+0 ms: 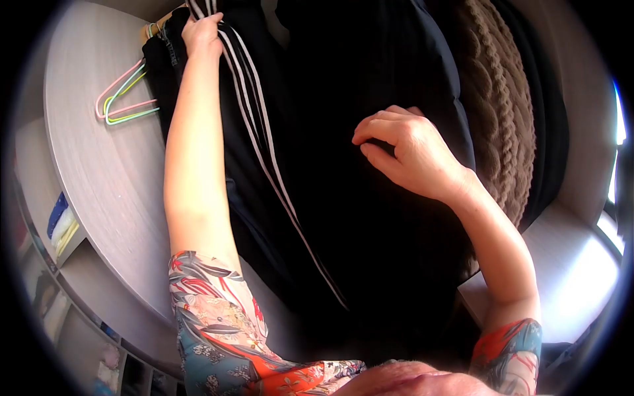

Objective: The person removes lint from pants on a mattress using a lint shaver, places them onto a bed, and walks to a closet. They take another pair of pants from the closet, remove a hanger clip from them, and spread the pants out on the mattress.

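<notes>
1. The grey panel (99, 165) bounded the left side of a wardrobe-like space; daylight entered at the far right.
2. The dark clothes (370, 244) hung as a thick mass across the middle, their separate edges mostly lost in black.
3. The brown knit (505, 112) hung to their right, near a pale ledge (561, 264) that caught the light.
4. The striped black garment (257, 125), the piece being handled, hung left of the middle, its white stripes slanting down toward the lower centre.
5. The left hand (203, 36) was closed around that garment's upper part; the step appeared to be handling hung clothes. Shifting this piece would call for a firm grip and room beside its neighbours.
6. The right hand (409, 148) was loosely curled, thumb apart from forefinger, before the dark clothes; contact could not be told.
7. The coloured hangers (132, 117) projected against the panel.
8. Folded cloth (59, 221) lay in a lower-left compartment.
</notes>
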`<state>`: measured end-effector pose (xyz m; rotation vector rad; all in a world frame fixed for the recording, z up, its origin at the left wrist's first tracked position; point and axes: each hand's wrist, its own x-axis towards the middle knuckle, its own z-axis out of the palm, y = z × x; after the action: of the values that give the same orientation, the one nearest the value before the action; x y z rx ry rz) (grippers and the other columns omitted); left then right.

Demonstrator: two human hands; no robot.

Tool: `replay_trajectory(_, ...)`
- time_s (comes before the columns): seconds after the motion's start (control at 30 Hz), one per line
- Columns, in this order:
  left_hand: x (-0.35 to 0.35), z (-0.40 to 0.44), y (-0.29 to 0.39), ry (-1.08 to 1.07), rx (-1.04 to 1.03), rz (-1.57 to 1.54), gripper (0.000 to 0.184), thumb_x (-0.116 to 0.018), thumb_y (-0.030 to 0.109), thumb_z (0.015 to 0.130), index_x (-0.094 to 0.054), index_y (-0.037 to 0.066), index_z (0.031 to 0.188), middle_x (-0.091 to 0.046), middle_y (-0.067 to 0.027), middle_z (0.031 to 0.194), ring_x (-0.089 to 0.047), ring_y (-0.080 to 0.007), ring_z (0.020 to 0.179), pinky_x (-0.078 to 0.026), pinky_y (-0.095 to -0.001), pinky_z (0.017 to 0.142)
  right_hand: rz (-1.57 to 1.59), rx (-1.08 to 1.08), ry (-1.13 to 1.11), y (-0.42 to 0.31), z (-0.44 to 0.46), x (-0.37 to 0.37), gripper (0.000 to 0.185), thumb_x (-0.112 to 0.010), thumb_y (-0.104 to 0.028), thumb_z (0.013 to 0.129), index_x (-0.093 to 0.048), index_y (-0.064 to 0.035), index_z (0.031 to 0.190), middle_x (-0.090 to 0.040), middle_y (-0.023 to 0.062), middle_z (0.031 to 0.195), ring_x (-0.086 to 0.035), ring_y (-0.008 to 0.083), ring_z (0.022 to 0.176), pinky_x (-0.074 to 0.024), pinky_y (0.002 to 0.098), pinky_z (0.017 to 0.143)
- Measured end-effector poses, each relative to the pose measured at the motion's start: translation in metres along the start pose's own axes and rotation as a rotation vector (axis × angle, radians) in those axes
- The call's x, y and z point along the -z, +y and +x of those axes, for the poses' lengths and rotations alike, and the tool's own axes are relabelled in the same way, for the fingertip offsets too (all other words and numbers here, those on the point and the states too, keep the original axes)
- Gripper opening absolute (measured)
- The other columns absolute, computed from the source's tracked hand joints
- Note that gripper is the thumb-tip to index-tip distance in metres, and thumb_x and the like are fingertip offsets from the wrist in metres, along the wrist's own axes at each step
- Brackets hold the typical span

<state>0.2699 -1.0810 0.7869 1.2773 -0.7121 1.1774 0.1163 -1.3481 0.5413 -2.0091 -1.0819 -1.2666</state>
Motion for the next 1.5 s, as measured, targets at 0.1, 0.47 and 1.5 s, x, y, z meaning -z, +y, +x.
replay_trajectory(0.1, -0.066, -0.026, 0.021, -0.141, 0.097, -0.141, 0.045, -0.065, -0.008, 0.067, -0.054, -0.005, 0.11, -0.06, -0.014, 0.104, -0.058, -0.0251, 0.094, -0.046, -0.033, 0.084, -0.019, -0.07, 0.087, 0.017, -0.038, 0.037, 0.009, -0.058, -0.007, 0.075, -0.064, -0.0033, 0.082, -0.064, 0.0086, 0.081, -0.059, 0.0227, 0.084, -0.0438, 0.0339, 0.079)
replay_trajectory(0.47, 0.081, -0.194, 0.033, -0.185, 0.632, -0.368, 0.032, -0.055, -0.002, 0.078, -0.054, -0.004, 0.11, -0.062, -0.0146, 0.098, -0.063, -0.0242, 0.085, -0.053, -0.0337, 0.077, 0.482, -0.283, 0.104, 0.056, 0.003, -0.035, 0.051, -0.064, -0.026, 0.082, -0.048, 0.0047, 0.119, -0.06, 0.0196, 0.107, -0.059, 0.0257, 0.099, -0.0482, 0.0324, 0.085)
replay_trajectory(1.5, 0.173, -0.282, -0.099, 0.297, 0.784, -0.119, 0.029, -0.047, 0.017, 0.088, -0.058, -0.003, 0.105, -0.063, -0.0117, 0.102, -0.06, -0.0208, 0.094, -0.045, -0.0314, 0.087, 1.383, -1.018, -0.115, 0.146, 0.064, -0.253, 0.018, -0.046, -0.004, 0.087, -0.06, 0.0014, 0.097, -0.064, 0.0105, 0.091, -0.062, 0.0182, 0.081, -0.0508, 0.0274, 0.076)
